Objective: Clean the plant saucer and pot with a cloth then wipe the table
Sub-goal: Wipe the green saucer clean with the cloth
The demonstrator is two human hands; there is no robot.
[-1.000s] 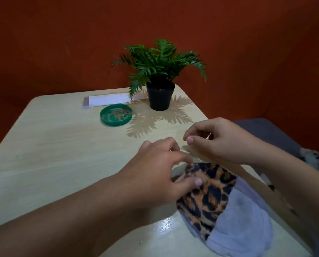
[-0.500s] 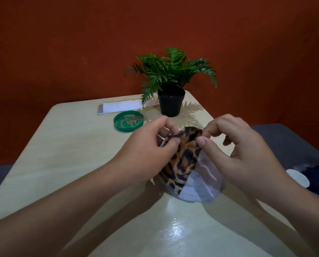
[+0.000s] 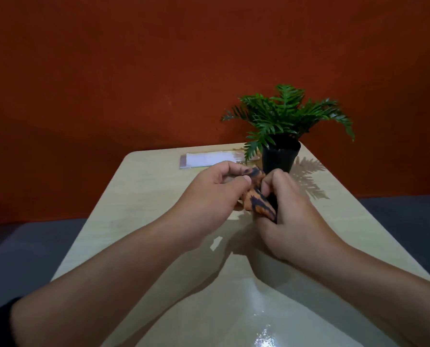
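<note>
Since the earlier frame, both hands have bunched the cloth (image 3: 259, 196) tighter: left hand (image 3: 216, 194) and right hand (image 3: 289, 216) each grip it, just before the pot (image 3: 280, 156). The saucer is apparently hidden behind them. Preparation step; next, wiping the saucer.

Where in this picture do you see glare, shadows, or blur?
Head view: bright glare on the glossy table near the bottom edge; sharp leaf shadows beside the pot; the cloth between both hands looks smeared by motion; the wall is dim.
</note>
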